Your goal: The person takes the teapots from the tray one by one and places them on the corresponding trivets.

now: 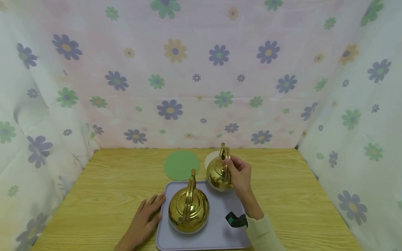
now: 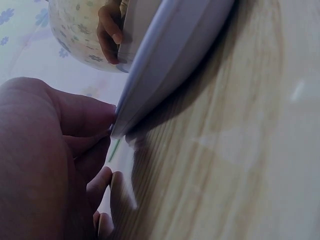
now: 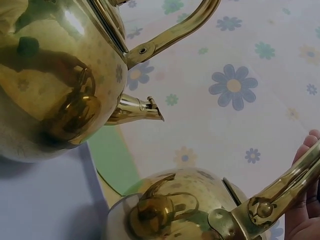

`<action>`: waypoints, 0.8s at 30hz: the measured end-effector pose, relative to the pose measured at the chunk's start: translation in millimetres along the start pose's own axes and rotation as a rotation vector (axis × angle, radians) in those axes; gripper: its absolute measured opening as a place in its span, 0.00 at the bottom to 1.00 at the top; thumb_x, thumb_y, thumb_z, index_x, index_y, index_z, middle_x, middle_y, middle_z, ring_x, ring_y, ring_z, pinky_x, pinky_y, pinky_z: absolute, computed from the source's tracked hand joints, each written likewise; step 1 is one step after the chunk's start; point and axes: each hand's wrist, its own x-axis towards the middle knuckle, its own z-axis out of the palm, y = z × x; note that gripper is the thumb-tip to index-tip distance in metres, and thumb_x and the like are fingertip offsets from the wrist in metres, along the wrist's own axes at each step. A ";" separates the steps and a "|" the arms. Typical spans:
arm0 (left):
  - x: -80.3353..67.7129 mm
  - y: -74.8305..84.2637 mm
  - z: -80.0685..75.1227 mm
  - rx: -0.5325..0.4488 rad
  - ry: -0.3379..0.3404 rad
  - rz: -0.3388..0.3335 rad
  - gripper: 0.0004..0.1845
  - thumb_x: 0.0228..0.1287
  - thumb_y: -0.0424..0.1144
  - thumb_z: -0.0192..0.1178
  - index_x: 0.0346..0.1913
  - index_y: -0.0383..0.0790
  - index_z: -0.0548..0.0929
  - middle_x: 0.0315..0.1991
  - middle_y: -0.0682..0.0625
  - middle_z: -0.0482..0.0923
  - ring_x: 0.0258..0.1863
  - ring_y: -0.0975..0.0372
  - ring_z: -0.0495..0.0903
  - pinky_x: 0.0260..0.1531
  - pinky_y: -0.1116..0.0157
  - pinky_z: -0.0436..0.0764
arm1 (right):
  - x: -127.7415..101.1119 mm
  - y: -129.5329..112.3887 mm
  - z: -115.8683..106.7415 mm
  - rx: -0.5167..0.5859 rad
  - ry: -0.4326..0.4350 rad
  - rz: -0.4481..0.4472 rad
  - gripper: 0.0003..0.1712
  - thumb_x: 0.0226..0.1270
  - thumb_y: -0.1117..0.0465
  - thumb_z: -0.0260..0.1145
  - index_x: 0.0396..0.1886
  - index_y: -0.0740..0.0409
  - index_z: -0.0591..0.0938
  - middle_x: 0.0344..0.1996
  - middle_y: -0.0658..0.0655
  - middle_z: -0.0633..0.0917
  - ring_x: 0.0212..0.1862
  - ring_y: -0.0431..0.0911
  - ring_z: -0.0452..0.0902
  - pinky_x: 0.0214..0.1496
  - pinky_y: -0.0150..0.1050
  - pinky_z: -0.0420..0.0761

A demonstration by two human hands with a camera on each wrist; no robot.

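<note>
Lifting the far kettle point(image 1: 218, 173) by its handle, right hand point(image 1: 239, 171) clenched round it; left hand point(image 1: 147, 218) flat, steadying tray point(image 1: 220, 233). Next: set it squarely on white coaster point(image 1: 209, 159).

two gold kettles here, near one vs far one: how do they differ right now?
The near kettle sits fully on the lilac tray, untouched; the far kettle is at the tray's back edge, partly over a white disc, and whether it is lifted or resting is unclear. The right hand grips the far kettle's handle; the left hand rests flat beside the tray, off the near kettle. The near one looks larger, perhaps only from closeness. Both are shiny gold with arched handles.
</note>
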 end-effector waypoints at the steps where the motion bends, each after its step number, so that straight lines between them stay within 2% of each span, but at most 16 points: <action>1: -0.1 0.0 0.1 -0.001 -0.002 -0.002 0.30 0.61 0.34 0.65 0.69 0.40 0.78 0.69 0.47 0.75 0.68 0.40 0.70 0.73 0.77 0.35 | 0.3 0.1 0.2 -0.006 0.000 -0.002 0.18 0.74 0.69 0.62 0.56 0.81 0.79 0.30 0.49 0.88 0.34 0.39 0.85 0.36 0.29 0.85; 11: 0.8 -1.9 0.0 0.002 -0.010 -0.010 0.30 0.63 0.35 0.64 0.70 0.42 0.77 0.70 0.48 0.74 0.67 0.39 0.70 0.73 0.77 0.35 | 5.6 1.0 1.4 -0.024 0.017 0.003 0.17 0.74 0.67 0.63 0.54 0.79 0.81 0.34 0.59 0.89 0.33 0.42 0.85 0.36 0.30 0.85; 20: 0.1 1.4 -1.3 -0.030 -0.028 -0.046 0.30 0.63 0.33 0.64 0.70 0.41 0.76 0.71 0.47 0.73 0.69 0.37 0.69 0.73 0.77 0.34 | 9.4 1.0 2.1 -0.041 0.022 0.025 0.19 0.74 0.66 0.63 0.56 0.80 0.80 0.31 0.51 0.89 0.34 0.42 0.86 0.37 0.29 0.85; 24: -0.5 0.8 -1.0 -0.026 -0.033 -0.046 0.30 0.64 0.34 0.64 0.70 0.41 0.76 0.71 0.46 0.73 0.69 0.37 0.68 0.73 0.77 0.33 | 10.0 -0.3 2.6 -0.035 0.019 0.016 0.19 0.74 0.67 0.63 0.55 0.80 0.80 0.32 0.54 0.90 0.34 0.41 0.86 0.37 0.29 0.85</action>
